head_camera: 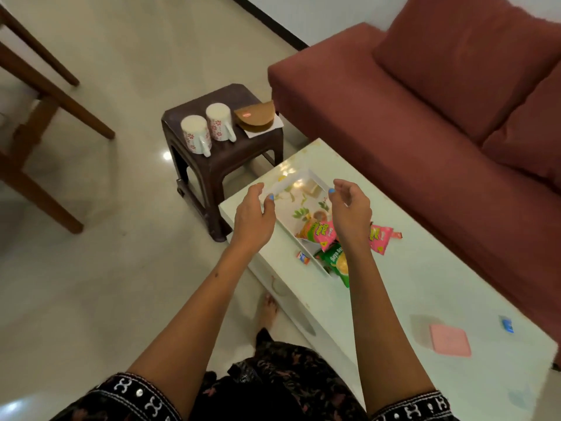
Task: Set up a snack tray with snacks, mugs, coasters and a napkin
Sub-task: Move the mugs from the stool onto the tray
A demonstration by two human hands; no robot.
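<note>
Both hands hover over a white rectangular tray with a leaf print [290,185] that sits on the pale glossy surface [425,284]. The left hand [253,215] and right hand [350,212] are relaxed with loosely curved fingers, holding nothing, one just over each long rim. A pink snack packet [318,233] and a green snack packet [337,261] lie at the tray's near end. Two white floral mugs [208,129] stand upside down on a dark brown plastic stool [224,159], beside round brown coasters [255,118] stacked on a white napkin [277,124].
</note>
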